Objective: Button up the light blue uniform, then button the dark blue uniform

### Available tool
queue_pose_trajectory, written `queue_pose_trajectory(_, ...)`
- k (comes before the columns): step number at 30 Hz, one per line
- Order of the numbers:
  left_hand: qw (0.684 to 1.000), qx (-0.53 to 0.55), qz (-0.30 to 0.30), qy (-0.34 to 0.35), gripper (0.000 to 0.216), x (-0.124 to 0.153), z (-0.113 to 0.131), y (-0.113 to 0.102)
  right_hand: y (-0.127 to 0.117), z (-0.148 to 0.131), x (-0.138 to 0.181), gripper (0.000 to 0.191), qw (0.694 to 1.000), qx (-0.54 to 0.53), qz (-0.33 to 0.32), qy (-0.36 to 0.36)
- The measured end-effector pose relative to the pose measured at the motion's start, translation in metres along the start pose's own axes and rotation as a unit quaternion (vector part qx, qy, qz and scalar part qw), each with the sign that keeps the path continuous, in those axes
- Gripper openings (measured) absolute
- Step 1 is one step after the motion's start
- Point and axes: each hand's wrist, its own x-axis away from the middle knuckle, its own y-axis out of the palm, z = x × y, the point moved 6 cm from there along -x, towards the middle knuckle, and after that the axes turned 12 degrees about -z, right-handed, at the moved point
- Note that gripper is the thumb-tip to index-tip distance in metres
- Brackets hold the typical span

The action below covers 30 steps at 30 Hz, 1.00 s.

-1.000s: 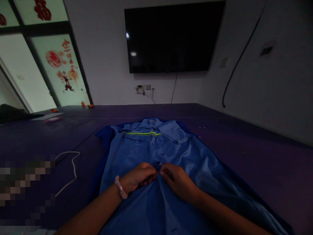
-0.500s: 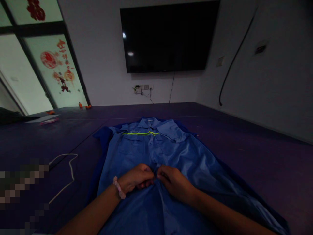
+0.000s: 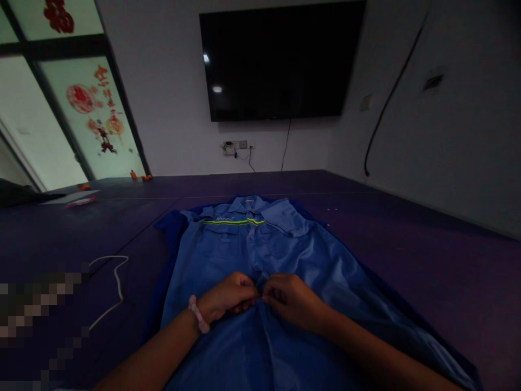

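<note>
A blue work shirt (image 3: 285,255) with a yellow-green reflective stripe across its chest lies flat on a dark purple surface (image 3: 427,255), collar away from me. My left hand (image 3: 228,297), with a pink bead bracelet at the wrist, and my right hand (image 3: 293,300) meet at the shirt's front placket in the middle. Both hands have their fingers curled and pinched on the fabric there. Whatever small part the fingertips hold is hidden between them.
A white cord (image 3: 112,288) loops on the surface to the left. A large black screen (image 3: 280,60) hangs on the far wall above a socket with cables. Small pink and orange items (image 3: 81,200) lie far left near the glass door.
The view shifted slightly; both hands stay pinched together on the shirt front, with only small finger movements.
</note>
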Motion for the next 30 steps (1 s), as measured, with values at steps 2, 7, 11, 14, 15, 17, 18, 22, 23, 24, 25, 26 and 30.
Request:
queue_pose_trajectory(2, 1.0, -0.008, 0.0, 0.0, 0.014, 0.0, 0.001, 0.0, 0.001, 0.0, 0.0, 0.009, 1.0, -0.021, 0.002, 0.009)
queue_pose_trajectory(7, 0.999, -0.025, -0.005, -0.023, 0.01, 0.001, 0.001, -0.002, 0.004, 0.005, 0.0, 0.01, 0.996, -0.076, 0.014, 0.054)
queue_pose_trajectory(11, 0.997, -0.069, -0.019, -0.036, 0.008, 0.001, 0.002, -0.001, 0.014, 0.017, -0.002, 0.009, 0.976, -0.198, -0.013, 0.09)
queue_pose_trajectory(14, 0.994, -0.096, -0.039, -0.017, 0.01, 0.002, 0.006, 0.001, 0.024, 0.031, -0.003, 0.01, 0.942, -0.302, -0.04, 0.142)
queue_pose_trajectory(15, 0.994, -0.102, -0.048, -0.01, 0.012, 0.002, 0.007, 0.001, 0.026, 0.035, -0.003, 0.012, 0.93, -0.329, -0.048, 0.159)
queue_pose_trajectory(17, 0.992, -0.109, -0.068, 0.001, 0.014, 0.003, 0.009, 0.003, 0.028, 0.038, -0.003, 0.017, 0.91, -0.369, -0.065, 0.179)
queue_pose_trajectory(18, 0.991, -0.112, -0.075, 0.005, 0.015, 0.003, 0.01, 0.004, 0.028, 0.038, -0.002, 0.019, 0.901, -0.386, -0.073, 0.186)
queue_pose_trajectory(22, 0.989, -0.13, -0.064, 0.016, 0.022, 0.004, 0.012, 0.005, 0.026, 0.033, 0.0, 0.018, 0.875, -0.426, -0.093, 0.211)
queue_pose_trajectory(23, 0.988, -0.141, -0.057, 0.022, 0.025, 0.004, 0.012, 0.006, 0.025, 0.032, 0.0, 0.017, 0.872, -0.429, -0.094, 0.217)
queue_pose_trajectory(24, 0.986, -0.156, -0.049, 0.029, 0.027, 0.004, 0.012, 0.007, 0.025, 0.031, 0.001, 0.015, 0.87, -0.431, -0.093, 0.221)
queue_pose_trajectory(25, 0.984, -0.172, -0.04, 0.038, 0.028, 0.003, 0.012, 0.008, 0.024, 0.03, 0.001, 0.014, 0.869, -0.431, -0.093, 0.225)
queue_pose_trajectory(26, 0.981, -0.188, -0.031, 0.045, 0.028, 0.003, 0.012, 0.009, 0.024, 0.03, 0.001, 0.012, 0.869, -0.429, -0.092, 0.228)
queue_pose_trajectory(30, 0.972, -0.23, -0.001, 0.058, 0.024, 0.003, 0.013, 0.011, 0.026, 0.032, 0.002, 0.011, 0.872, -0.418, -0.096, 0.236)
